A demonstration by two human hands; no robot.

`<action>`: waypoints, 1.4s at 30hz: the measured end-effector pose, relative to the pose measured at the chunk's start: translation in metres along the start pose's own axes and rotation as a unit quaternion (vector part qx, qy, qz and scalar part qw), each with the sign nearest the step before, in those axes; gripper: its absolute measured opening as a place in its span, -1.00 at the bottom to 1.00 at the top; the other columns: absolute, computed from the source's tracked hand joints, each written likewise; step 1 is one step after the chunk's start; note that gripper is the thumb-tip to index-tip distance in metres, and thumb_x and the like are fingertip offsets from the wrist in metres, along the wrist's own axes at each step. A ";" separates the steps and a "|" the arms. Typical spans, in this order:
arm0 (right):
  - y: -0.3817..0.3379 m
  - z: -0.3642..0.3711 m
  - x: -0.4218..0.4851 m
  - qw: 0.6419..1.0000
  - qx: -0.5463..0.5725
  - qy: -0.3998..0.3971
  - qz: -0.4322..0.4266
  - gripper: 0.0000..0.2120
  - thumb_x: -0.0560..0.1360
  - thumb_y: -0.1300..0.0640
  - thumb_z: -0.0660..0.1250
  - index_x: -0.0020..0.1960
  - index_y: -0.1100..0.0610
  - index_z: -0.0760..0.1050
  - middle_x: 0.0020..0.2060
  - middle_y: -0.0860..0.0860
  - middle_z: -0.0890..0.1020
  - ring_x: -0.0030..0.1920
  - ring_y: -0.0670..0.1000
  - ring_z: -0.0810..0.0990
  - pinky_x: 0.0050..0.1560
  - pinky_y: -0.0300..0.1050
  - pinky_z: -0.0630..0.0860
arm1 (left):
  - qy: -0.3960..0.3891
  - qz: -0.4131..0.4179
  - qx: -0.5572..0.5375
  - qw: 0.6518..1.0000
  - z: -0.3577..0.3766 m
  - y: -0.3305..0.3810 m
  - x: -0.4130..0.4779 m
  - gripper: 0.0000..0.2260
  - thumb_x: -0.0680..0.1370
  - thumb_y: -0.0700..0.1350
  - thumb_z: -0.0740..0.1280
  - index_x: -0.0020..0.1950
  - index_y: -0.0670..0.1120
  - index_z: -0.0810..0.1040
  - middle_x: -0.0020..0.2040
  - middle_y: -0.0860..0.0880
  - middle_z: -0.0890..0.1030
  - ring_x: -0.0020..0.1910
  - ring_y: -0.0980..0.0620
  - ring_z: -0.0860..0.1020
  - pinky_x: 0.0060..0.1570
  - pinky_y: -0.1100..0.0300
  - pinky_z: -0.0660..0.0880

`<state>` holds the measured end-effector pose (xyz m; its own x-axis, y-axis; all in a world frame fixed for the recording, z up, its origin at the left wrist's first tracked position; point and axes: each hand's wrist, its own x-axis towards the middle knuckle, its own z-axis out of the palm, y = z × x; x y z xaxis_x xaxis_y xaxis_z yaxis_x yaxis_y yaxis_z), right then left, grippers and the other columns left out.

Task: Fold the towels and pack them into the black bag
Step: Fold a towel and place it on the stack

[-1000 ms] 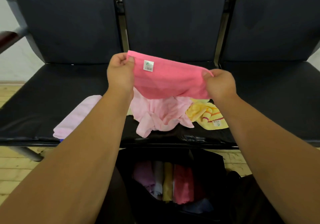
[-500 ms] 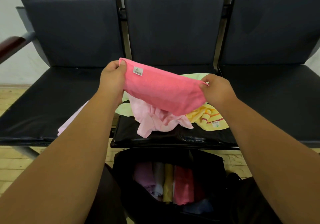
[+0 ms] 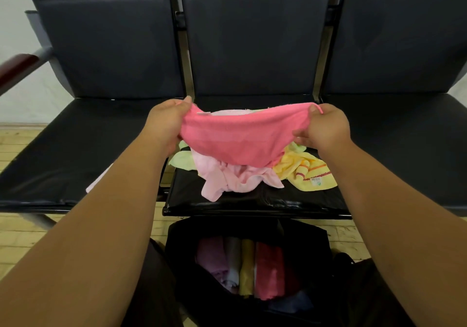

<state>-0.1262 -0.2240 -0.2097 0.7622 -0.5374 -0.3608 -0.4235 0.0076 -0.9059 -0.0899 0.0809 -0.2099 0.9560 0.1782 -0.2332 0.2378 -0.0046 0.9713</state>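
A bright pink towel (image 3: 242, 137) hangs stretched between my hands above the middle seat. My left hand (image 3: 165, 122) grips its left end and my right hand (image 3: 326, 129) grips its right end. Under it on the seat lie a crumpled pale pink towel (image 3: 232, 177), a yellow striped towel (image 3: 308, 172) and a light green towel (image 3: 183, 158). The black bag (image 3: 313, 240) stands open on the floor below the seat edge, with several folded towels (image 3: 252, 266) upright side by side inside.
A row of three black padded seats (image 3: 75, 149) with tall backs fills the view. A lilac cloth (image 3: 97, 184) shows beside my left forearm on the left seat. A wooden armrest (image 3: 17, 67) sticks out at far left. The floor (image 3: 15, 240) is wood.
Both hands have lowered the pink towel towards the pile and tipped its top edge away, so the towel now sags flatter and its white label faces away.
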 end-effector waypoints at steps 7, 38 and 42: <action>0.012 -0.005 -0.016 0.979 0.012 0.053 -0.197 -0.79 0.75 -0.02 0.23 -0.01 -0.13 0.58 -0.09 -0.04 0.74 -0.10 -0.07 0.78 0.07 0.11 0.73 | 0.059 0.081 0.018 0.995 -0.013 0.002 -0.010 -0.78 0.65 0.14 0.42 0.07 0.02 0.73 -0.03 0.00 0.71 -0.08 0.08 0.63 -0.03 0.10 0.66; -0.263 -0.133 -0.214 0.850 0.146 0.155 -0.483 -0.77 0.63 -0.16 0.37 -0.07 -0.07 0.71 -0.19 -0.17 0.72 -0.15 -0.19 0.63 -0.04 -0.19 0.56 | 0.021 0.359 -0.219 0.907 -0.053 0.327 -0.182 -0.87 0.67 -0.16 0.43 0.18 -0.15 0.67 0.10 -0.20 0.73 -0.03 -0.05 0.73 -0.01 0.00 0.71; -0.285 -0.145 -0.230 0.849 0.169 0.158 -0.476 -0.74 0.62 -0.18 0.39 -0.04 -0.03 0.72 -0.17 -0.11 0.72 -0.17 -0.15 0.61 -0.07 -0.14 0.56 | 0.023 0.380 -0.217 0.899 -0.056 0.349 -0.204 -0.86 0.65 -0.13 0.46 0.18 -0.13 0.69 0.12 -0.18 0.74 0.00 -0.05 0.74 -0.04 0.02 0.72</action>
<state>-0.2517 -0.2251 0.1630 0.4887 -0.6340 0.5994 0.5158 -0.3442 -0.7845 -0.2116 0.0981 0.1792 0.8035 0.3262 0.4980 -0.5799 0.2400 0.7785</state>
